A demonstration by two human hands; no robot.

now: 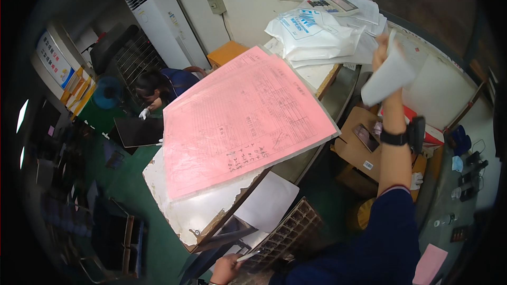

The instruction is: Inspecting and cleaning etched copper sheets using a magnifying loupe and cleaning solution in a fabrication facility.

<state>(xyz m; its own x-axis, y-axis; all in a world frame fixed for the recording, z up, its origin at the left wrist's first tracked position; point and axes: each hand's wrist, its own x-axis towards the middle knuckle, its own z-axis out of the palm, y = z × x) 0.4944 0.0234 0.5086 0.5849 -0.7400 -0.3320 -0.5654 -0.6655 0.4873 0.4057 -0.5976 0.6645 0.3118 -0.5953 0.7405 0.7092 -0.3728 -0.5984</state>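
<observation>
The right hand's (382, 53) grip pinches a motion-blurred white sheet (392, 75), raised just right of a white plastic bag (319, 37). The left hand's (227, 268) grip pinches a slim white strip (250, 256) near a compartmented tray (296, 220). Beyond, pink printed forms (237, 121) cover the chipped surface (177, 216).

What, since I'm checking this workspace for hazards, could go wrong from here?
The pink sheets overhang the table on the right, so a bump might drag them off. The table's chipped edge could snag paper sliding across it. The right hand, holding a blurred white item, appears close to the plastic bag and might knock it.
</observation>
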